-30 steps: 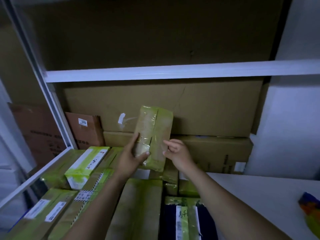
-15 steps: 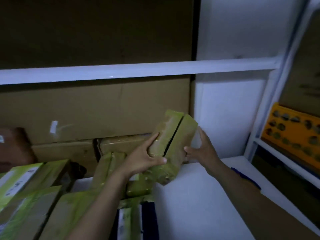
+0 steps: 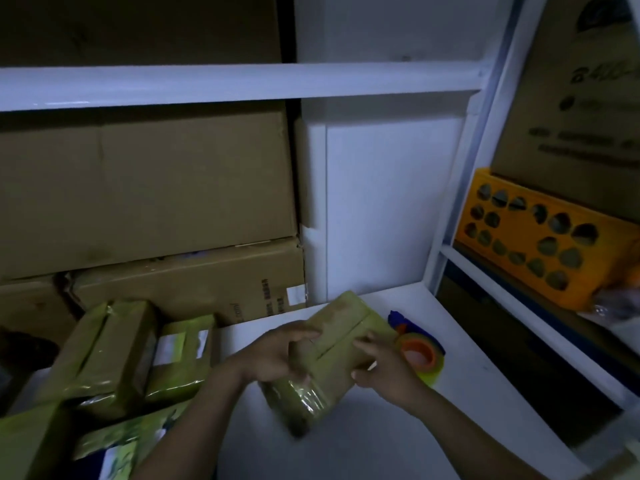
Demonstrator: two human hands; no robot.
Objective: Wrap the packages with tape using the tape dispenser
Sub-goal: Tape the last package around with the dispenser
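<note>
Cardboard package lies on the white shelf, with both your hands on it.
Head view: your left hand grips its 9 o'clock edge, fingers curled over the top, and your right hand clasps the 3 o'clock side. The tape dispenser sits just beside at 2 o'clock, half hidden. Reach carelessly and you could knock it away, or the glossy wrap could slip.

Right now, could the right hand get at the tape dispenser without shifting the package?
Probably yes: the tape dispenser lies on the table just beside the right hand, nothing between them, though that hand holds the package.
</note>
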